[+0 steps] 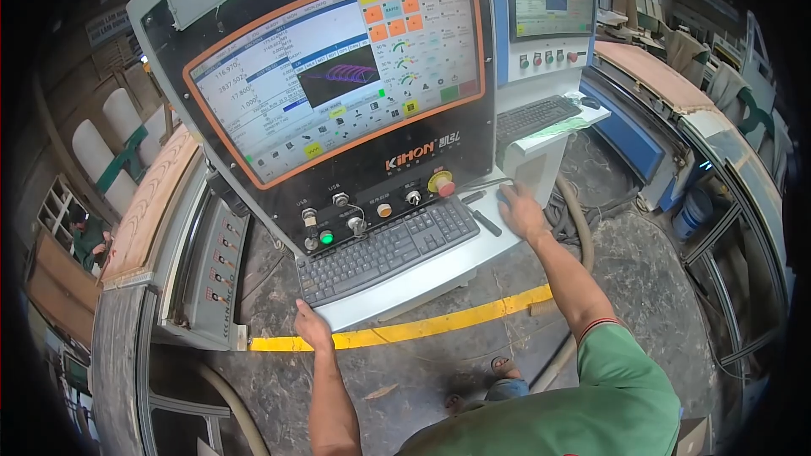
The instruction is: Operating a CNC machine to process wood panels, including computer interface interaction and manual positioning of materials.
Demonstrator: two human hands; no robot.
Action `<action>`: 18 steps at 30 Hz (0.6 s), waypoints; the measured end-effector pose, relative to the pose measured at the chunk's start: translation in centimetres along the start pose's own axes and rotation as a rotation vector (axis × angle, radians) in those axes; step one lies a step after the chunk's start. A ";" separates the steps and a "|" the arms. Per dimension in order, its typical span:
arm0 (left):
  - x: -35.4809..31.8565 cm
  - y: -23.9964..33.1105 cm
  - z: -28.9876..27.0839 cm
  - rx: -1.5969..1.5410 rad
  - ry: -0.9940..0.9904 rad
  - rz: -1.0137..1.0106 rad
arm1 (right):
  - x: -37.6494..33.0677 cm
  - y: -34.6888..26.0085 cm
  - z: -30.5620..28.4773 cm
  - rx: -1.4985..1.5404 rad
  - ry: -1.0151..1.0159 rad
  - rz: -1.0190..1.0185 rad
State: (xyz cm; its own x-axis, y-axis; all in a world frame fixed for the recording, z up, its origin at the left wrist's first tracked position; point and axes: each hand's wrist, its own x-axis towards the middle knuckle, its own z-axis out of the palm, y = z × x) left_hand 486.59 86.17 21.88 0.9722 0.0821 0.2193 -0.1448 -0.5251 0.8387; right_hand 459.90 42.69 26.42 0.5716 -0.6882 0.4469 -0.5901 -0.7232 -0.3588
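A machine control console [346, 165] stands in front of me with its orange-framed screen [329, 76] lit. On the white shelf [397, 291] below it lies a dark keyboard [389, 253]. My left hand [313, 326] is closed around the shelf's left end, beside the keyboard's corner; its fingers are largely hidden. To the right of the keyboard, my right hand [524, 212] rests on the shelf with its fingers curled down over something I cannot make out. Near it lie a small dark object [487, 223] and a cable. A red emergency stop button [441, 183] and a lit green button [327, 237] sit above the keyboard.
A second console [549, 8] with a keyboard [536, 118] and mouse [590, 102] stands at right. Wooden sheets [650, 76] lie on a machine bed there. A yellow strip [422, 325] and a hose [574, 211] run along the floor. Another person [89, 236] is at far left.
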 end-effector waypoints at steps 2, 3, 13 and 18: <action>0.2 -0.6 0.1 0.000 0.016 0.014 | 0.1 -0.1 0.1 -0.002 -0.005 -0.007; 0.4 -0.9 0.0 -0.005 0.020 0.012 | 0.0 -0.1 0.2 0.009 0.002 -0.019; 0.3 -0.8 0.1 -0.001 0.026 -0.015 | -0.1 0.3 0.7 -0.008 0.024 -0.057; 0.6 -1.3 0.1 0.044 0.007 -0.050 | -0.2 0.1 0.7 -0.006 0.024 -0.047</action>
State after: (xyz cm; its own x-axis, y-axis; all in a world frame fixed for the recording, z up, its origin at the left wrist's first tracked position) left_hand 487.41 86.81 20.92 0.9768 0.1149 0.1807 -0.0873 -0.5568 0.8260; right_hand 460.11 42.74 25.75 0.5849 -0.6518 0.4828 -0.5662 -0.7543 -0.3324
